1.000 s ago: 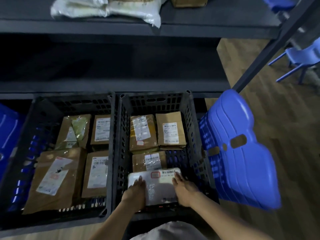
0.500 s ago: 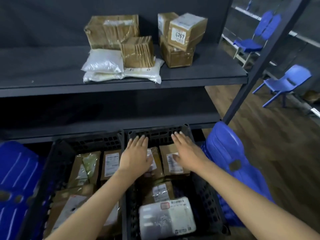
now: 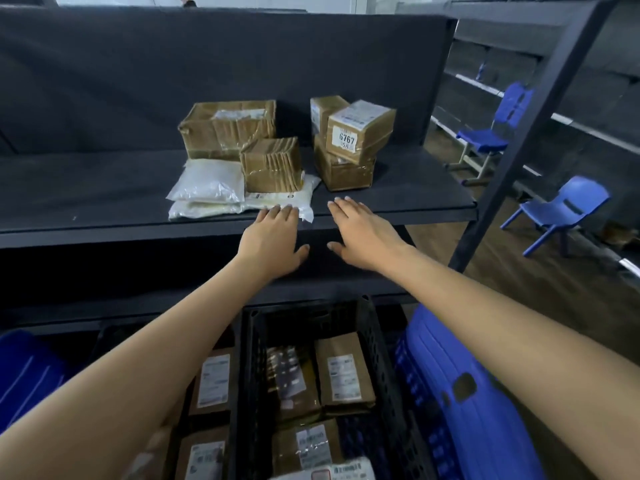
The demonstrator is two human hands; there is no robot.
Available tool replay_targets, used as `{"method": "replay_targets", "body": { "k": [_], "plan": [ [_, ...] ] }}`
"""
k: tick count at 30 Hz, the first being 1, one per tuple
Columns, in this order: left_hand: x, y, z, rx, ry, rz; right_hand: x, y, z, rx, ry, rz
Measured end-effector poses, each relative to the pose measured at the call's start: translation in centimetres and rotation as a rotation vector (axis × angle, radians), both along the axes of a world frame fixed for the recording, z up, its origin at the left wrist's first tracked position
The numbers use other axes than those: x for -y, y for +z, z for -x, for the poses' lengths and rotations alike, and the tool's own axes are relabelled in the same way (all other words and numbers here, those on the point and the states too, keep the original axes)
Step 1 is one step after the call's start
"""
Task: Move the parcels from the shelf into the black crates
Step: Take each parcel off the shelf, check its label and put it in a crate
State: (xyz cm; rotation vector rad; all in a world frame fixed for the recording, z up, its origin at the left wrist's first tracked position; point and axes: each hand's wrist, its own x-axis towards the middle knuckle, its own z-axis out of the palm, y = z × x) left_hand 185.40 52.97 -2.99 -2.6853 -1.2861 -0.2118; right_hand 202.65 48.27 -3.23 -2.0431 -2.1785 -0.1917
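up front, the left hand (image 3: 270,240) and right hand (image 3: 360,233) reach flat and empty, fingers spread, at the shelf (image 3: 86,188) edge. left fingertips touch the white bag (image 3: 277,200) under a small brown box (image 3: 272,164); the right is just beside it on bare shelf. more boxes (image 3: 360,133) sit behind. below, the right crate (image 3: 381,341) and left crate (image 3: 235,393) hold brown parcels (image 3: 343,375).
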Motion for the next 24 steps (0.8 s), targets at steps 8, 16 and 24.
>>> {"method": "replay_targets", "body": {
  "k": [8,16,24],
  "plan": [
    [-5.6,5.3,-6.0,0.019,-0.007,-0.113,-5.0,6.1,-7.4,0.013,-0.138,-0.145],
    [-11.7,6.7,-11.8,0.024,-0.015,-0.190,-11.0,7.5,-11.8,0.081,-0.154,-0.160],
    [-15.8,5.4,-15.1,0.019,-0.048,-0.241,-14.9,5.9,-13.2,0.077,-0.037,-0.221]
  ]
}}
